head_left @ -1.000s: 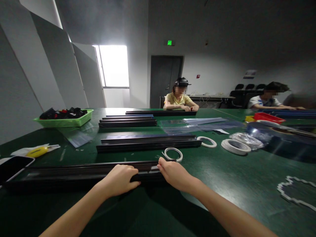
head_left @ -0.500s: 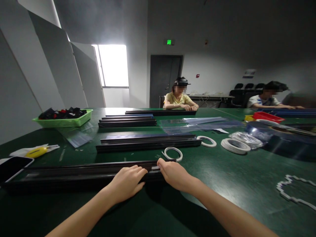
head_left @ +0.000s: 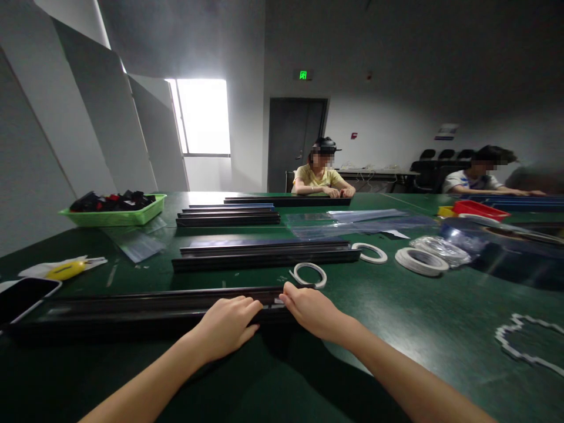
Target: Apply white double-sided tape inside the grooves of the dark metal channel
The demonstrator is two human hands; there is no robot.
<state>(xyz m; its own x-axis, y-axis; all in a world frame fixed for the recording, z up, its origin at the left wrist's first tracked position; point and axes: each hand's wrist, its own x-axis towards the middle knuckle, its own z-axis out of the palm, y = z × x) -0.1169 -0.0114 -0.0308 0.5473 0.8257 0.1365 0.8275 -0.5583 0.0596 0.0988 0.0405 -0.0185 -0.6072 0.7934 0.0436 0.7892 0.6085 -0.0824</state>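
A long black rail [head_left: 132,308] lies across the green table [head_left: 396,317] just in front of me. My left hand [head_left: 227,326] rests flat on the rail near its right end, fingers stretched forward. My right hand [head_left: 311,308] grips the rail's right end, fingertips at a small white piece there. A thin white tape ring [head_left: 309,274] lies just beyond my right hand.
More black rails [head_left: 264,255] lie in stacks further back. Tape rolls [head_left: 420,260] and plastic film sit to the right. A green basket [head_left: 114,214], a yellow tool [head_left: 66,270] and a phone [head_left: 22,296] are at left. Two people sit at the far side.
My left hand has slid right along the rail and flattened its fingers, closing the gap to my right hand. My right hand stays at the rail's end.
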